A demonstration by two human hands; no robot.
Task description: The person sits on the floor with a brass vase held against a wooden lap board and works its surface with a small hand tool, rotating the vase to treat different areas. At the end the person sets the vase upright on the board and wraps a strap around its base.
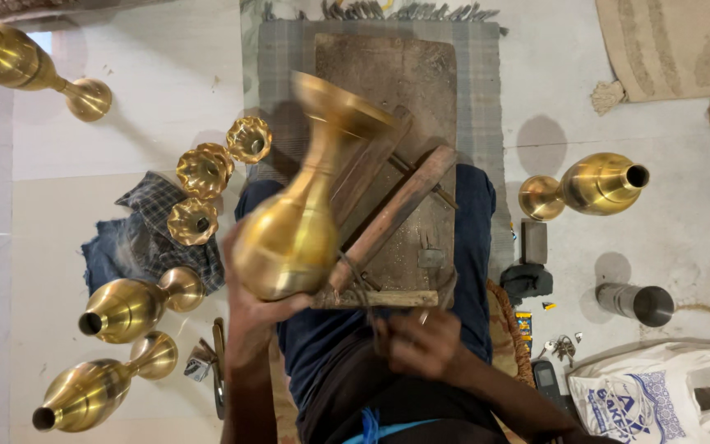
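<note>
A pale tiled floor [158, 74] carries a grey fringed mat [478, 74] with a worn wooden work board [388, 74] on it. The left hand [248, 308] grips a brass vase [297, 222] above the board, beside a wooden-handled tool [392, 218]. The right hand [417, 341] is blurred; I cannot tell its grasp. Fluted brass cups [205, 171] and finished vases [129, 308] lie left, a steel tumbler [638, 302] right.

We raise our left hand [248, 296] from the forearm, palm up and fingers curled closed in a grip. Our right hand [421, 341] sits lower, near our lap, blurred, its fingers bent inward; its grip cannot be made out.
</note>
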